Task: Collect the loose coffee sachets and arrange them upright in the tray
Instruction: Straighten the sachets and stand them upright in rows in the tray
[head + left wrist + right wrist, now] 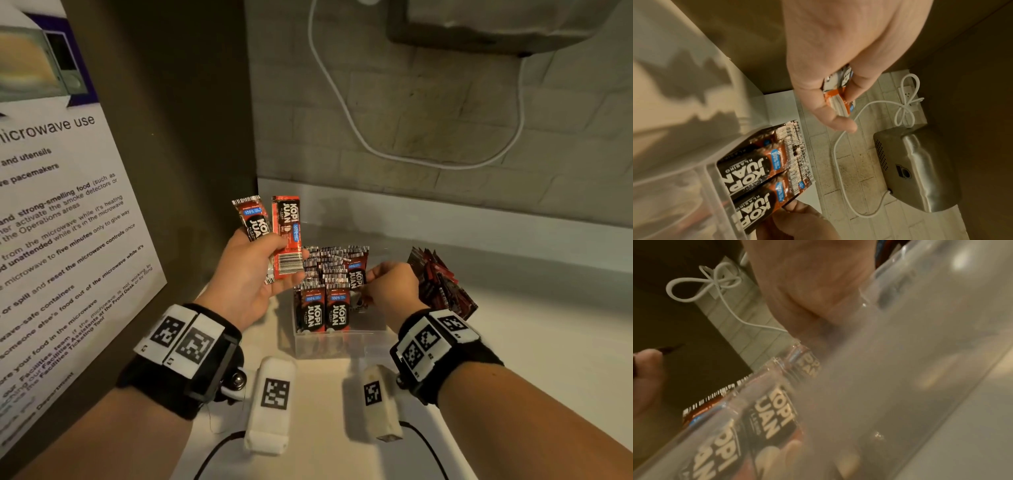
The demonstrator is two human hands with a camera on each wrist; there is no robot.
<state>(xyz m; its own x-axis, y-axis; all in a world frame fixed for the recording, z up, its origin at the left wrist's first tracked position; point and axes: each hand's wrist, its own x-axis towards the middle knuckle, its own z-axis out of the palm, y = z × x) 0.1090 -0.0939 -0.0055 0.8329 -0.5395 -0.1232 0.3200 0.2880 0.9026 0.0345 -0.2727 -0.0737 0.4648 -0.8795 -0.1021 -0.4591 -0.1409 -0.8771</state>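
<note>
Left hand (245, 274) pinching "KOPI JUAN" sachets (286, 233), right hand (390, 284) gripping trayed sachet (356, 274)

White counter (513, 342) — clear tray (342, 346) w/ sachets, loose sachet pile (442, 284) beside.

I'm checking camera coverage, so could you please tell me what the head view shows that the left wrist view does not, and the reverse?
Only the head view shows the microwave notice, the loose sachet pile right of the tray, and the right hand at the upright sachets.

Only the left wrist view shows the knotted cable at a wall socket.

Both show the left hand gripping sachets, the clear tray, and the steel wall unit.
</note>
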